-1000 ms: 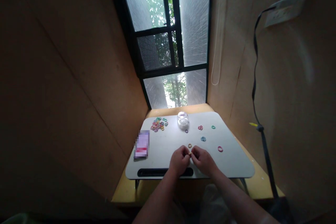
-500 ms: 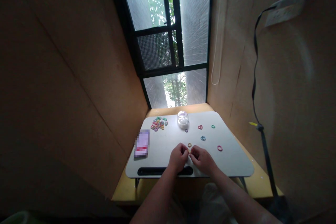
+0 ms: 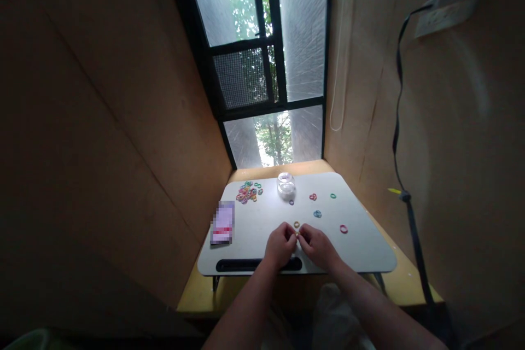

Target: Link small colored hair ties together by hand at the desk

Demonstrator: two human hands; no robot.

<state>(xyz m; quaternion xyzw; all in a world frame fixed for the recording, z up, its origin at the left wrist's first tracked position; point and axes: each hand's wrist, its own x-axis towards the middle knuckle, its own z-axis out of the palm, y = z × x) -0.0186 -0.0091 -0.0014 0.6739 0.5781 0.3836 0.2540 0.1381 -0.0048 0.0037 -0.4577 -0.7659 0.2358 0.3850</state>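
Note:
My left hand (image 3: 280, 244) and my right hand (image 3: 318, 245) meet at the near middle of a small white lap table (image 3: 369, 251). Both are closed in a pinch, fingertips touching around a tiny orange ring between them. Another small orange ring (image 3: 296, 224) lies just beyond my fingertips. Loose rings are scattered ahead to the right: a pink one (image 3: 343, 228), a blue one (image 3: 317, 214), a red one (image 3: 313, 197) and a green one (image 3: 333, 196). A pile of several colourful rings (image 3: 248, 192) sits at the far left.
A small clear jar (image 3: 286, 185) stands at the table's far middle. A purple packet (image 3: 222, 222) lies at the left edge. Plywood walls close in left and right, a window stands ahead, and a black cable (image 3: 400, 120) hangs on the right wall.
Both hands have edged slightly forward and stayed pinched together on the ring. Nothing else on the table has moved.

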